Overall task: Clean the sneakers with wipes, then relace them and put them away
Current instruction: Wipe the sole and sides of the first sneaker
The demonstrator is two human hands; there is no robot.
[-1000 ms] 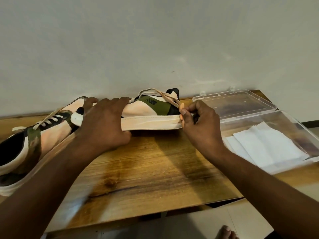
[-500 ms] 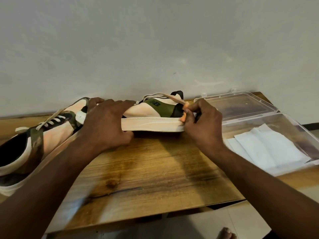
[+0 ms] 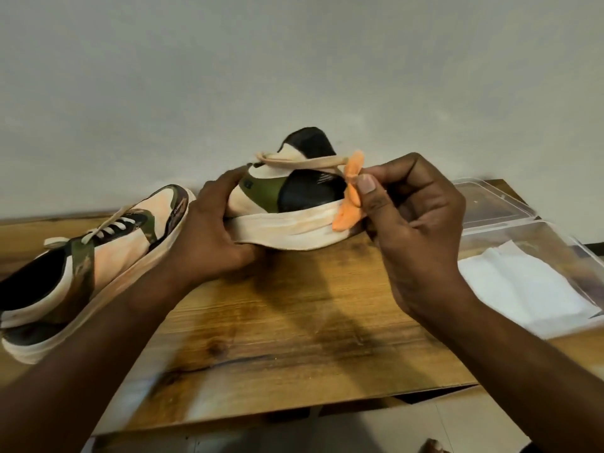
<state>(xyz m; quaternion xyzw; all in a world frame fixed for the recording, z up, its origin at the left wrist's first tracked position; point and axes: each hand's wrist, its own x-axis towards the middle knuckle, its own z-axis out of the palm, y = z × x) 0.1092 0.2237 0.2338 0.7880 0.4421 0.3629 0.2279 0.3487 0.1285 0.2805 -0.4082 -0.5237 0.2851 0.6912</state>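
While left hand (image 3: 209, 237) grips sneaker (image 3: 287, 204), right hand (image 3: 415, 220) pinches orange wipe (image 3: 348, 204) at heel edge.

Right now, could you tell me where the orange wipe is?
In the head view, right of centre: the right hand pinches the orange wipe against the held sneaker's heel.

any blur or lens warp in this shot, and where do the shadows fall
Head view: wide-angle warp bows the wooden table edge; slight softness on the left hand and near sneaker; arm shadows fall dark on the tabletop beneath the held sneaker.
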